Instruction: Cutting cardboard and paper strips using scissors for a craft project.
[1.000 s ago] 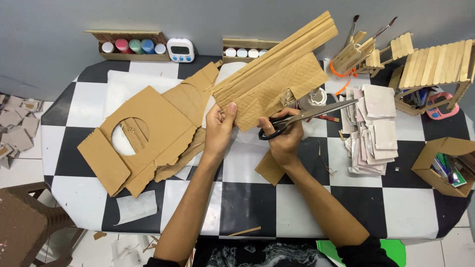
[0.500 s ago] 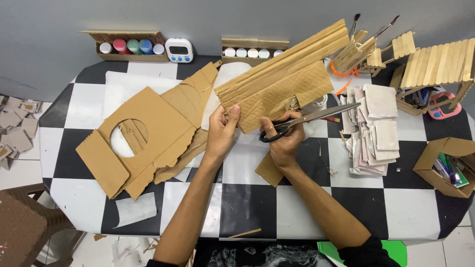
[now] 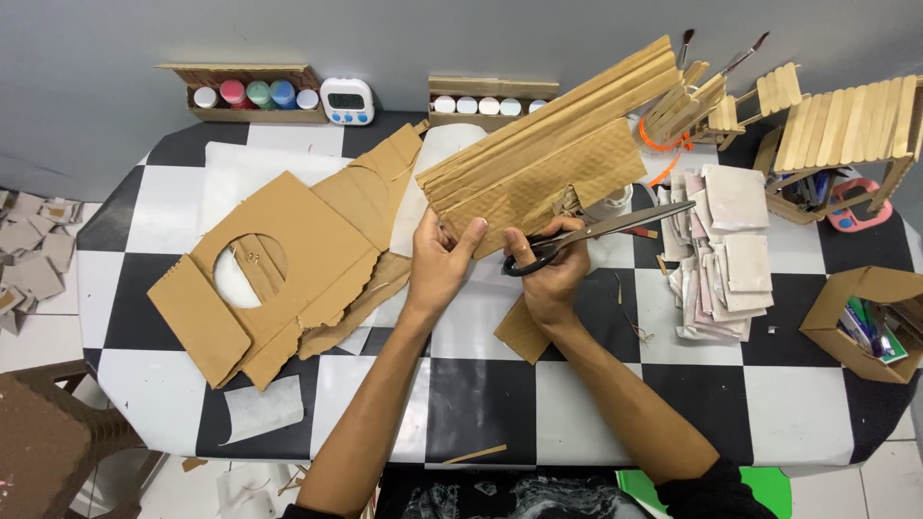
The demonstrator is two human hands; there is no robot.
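Seen from above, a person works at a black-and-white checkered table (image 3: 481,404). The left hand (image 3: 444,258) grips the lower edge of a corrugated cardboard piece (image 3: 553,159), thumb on top and fingers curled under it, holding it tilted above the middle of the table. The right hand (image 3: 550,274) is closed through the black handles of a pair of scissors (image 3: 601,231); the long blades point right and slightly up, lying just under the cardboard's lower right edge. Whether the blades are parted cannot be told.

To the left lies a large flat cardboard sheet (image 3: 288,279) with a round hole cut in it. To the right sits a stack of pale square pieces (image 3: 726,250), and near the right edge an open cardboard box (image 3: 860,322). Along the back wall stand a tray of paint pots (image 3: 252,93), a small white timer (image 3: 346,101), and a little structure of wooden sticks (image 3: 846,125).
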